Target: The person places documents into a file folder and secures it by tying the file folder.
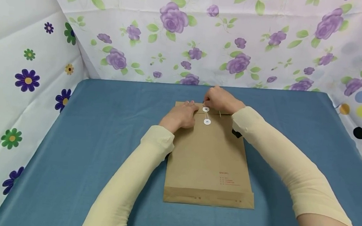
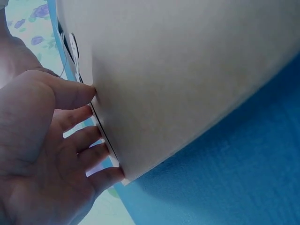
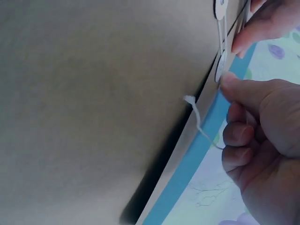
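A brown paper document envelope (image 1: 208,151) lies flat, its flap at the far end. Two white button discs (image 1: 207,121) sit one above the other, one on the flap and one on the body, with white string (image 3: 198,123) running between them. Fingers curled, my right hand (image 1: 221,99) pinches the string beside the flap's disc; in the right wrist view a loose string end hangs from that hand. My left hand (image 1: 182,116) rests on the flap's left part. The left wrist view shows its fingers fairly straight, touching the flap edge.
A blue cloth (image 1: 111,139) covers the table under the envelope. Floral sheets (image 1: 171,36) hang behind the far edge and at both sides. A dark object (image 1: 236,133) shows by the right cuff.
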A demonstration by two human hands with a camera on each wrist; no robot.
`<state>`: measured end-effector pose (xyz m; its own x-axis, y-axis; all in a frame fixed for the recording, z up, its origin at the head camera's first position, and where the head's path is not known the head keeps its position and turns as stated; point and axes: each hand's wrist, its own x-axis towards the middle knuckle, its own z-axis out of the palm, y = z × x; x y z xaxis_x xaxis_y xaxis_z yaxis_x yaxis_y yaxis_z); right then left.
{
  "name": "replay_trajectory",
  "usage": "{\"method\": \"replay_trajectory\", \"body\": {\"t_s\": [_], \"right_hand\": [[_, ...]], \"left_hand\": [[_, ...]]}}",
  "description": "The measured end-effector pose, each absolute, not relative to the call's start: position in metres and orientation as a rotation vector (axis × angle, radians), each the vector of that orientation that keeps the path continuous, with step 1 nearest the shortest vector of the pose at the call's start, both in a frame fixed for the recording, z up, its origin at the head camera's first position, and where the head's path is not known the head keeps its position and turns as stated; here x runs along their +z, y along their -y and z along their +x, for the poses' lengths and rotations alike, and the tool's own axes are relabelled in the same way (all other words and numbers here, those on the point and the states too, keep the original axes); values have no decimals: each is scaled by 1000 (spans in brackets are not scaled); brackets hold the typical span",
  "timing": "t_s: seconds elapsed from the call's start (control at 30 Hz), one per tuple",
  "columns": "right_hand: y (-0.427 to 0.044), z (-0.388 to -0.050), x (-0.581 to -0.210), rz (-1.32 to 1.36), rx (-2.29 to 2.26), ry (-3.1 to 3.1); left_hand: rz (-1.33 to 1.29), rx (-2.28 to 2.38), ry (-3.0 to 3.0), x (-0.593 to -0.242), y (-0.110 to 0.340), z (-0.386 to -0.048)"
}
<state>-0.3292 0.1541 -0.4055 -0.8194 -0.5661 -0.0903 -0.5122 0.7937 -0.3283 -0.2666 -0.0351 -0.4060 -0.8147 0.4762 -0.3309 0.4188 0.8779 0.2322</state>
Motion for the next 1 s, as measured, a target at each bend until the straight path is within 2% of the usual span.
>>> {"method": "replay_trajectory", "body": {"t_s": [0.3, 0.63, 1.0], "right_hand": [[-150, -329, -411, -963, -475, -2826], [-150, -331, -414, -953, -514, -2807], [-150, -328, -411, -936, -512, -2806]], "left_hand": [[690, 209, -2666, -405, 34, -267], [791, 178, -2695, -411, 37, -264], [788, 168, -2703, -411, 35, -261]]}}
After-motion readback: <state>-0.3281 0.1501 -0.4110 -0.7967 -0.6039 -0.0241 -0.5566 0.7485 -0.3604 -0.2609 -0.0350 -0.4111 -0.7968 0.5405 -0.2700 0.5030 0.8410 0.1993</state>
